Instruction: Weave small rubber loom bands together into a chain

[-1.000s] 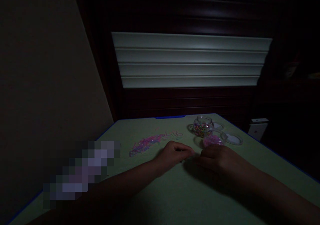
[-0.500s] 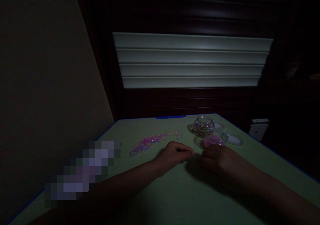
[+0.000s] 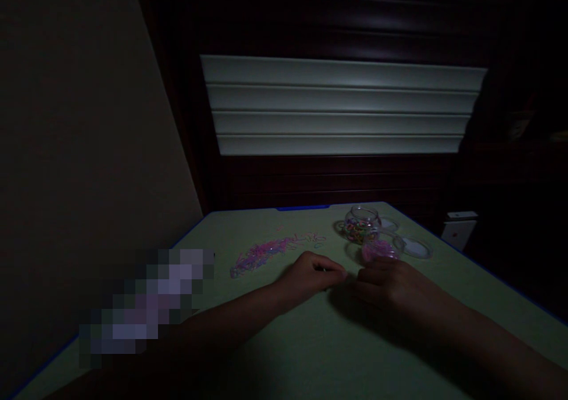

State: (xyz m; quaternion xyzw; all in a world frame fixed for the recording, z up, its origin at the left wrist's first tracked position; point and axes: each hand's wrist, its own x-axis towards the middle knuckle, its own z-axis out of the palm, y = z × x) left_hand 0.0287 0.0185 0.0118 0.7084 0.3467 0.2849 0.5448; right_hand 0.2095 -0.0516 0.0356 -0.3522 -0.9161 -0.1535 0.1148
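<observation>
My left hand (image 3: 310, 274) is closed in a pinch above the table, thumb and forefinger pressed together; a tiny dark bit shows under the fingers, too small to name. Close by on its right, my right hand (image 3: 393, 283) is closed with curled fingers, and whatever it grips is hidden. Beyond my left hand lies a loose pile of small pink and purple elastic bands (image 3: 261, 253). Just behind my right hand stands a clear jar of pink bands (image 3: 378, 250), partly covered by the hand. A round clear jar of multicoloured bands (image 3: 361, 229) is farther back.
Two round lids (image 3: 416, 247) lie beside the jars. The pale green table (image 3: 302, 352) has a blue edge. A blurred-out patch (image 3: 151, 302) covers something at the left. A wall rises on the left, and a white box (image 3: 458, 234) stands past the right edge.
Both hands stay almost in place, with only a slight shift of the fingers. The jars and the pile of bands have not moved.
</observation>
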